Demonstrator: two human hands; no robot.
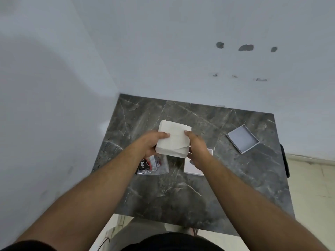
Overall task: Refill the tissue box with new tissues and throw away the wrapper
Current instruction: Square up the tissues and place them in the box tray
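Observation:
A white stack of tissues (174, 138) is held above the dark marble table (208, 196), tilted slightly. My left hand (150, 144) grips its left side and my right hand (196, 151) grips its right side. Under my left hand lies the clear plastic wrapper (154, 165) with black and red print, flat on the table. Beneath my right wrist sits a white tissue box part (194, 169), mostly hidden. An open, shallow grey-white box part (243, 138) rests at the table's right, empty.
The table stands in a corner against white walls (163, 51) at the back and left. A dark object (285, 160) hangs past the table's right edge. Pale tiled floor (311, 187) lies to the right and below the near edge.

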